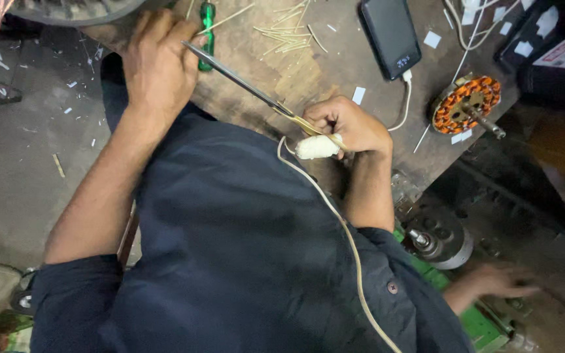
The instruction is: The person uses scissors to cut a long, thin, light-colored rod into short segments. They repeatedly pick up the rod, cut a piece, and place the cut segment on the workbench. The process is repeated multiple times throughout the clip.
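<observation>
1. Head view looks straight down on a worn wooden workbench (335,72), which fills the frame from 11 o'clock round to 2 o'clock, with the wearer's dark blue shirt (230,248) covering the lower middle.
2. At 5 o'clock, below the bench edge, a green machine (482,327) sits with a round metal motor part (436,238) just above it; another person's blurred hand (492,281) reaches in beside them.
3. At 11 o'clock the left hand (158,65) is closed round the handles of long scissors (237,77), whose blades run down toward the centre.
4. At the centre the right hand (351,124) pinches a thin yellowish strip (312,125) at the scissor tips, fingers curled tight; 1 finger wears a white wrap (316,147).
5. At 1 o'clock a black power bank (390,29) lies flat, its white cable (405,98) trailing toward the right hand.
6. At 2 o'clock a copper-wound stator (465,104) rests near the bench edge.
7. At 12 o'clock a green-handled screwdriver (208,33) lies just beside the left hand, with a scatter of thin pale sticks (289,36) further right.
</observation>
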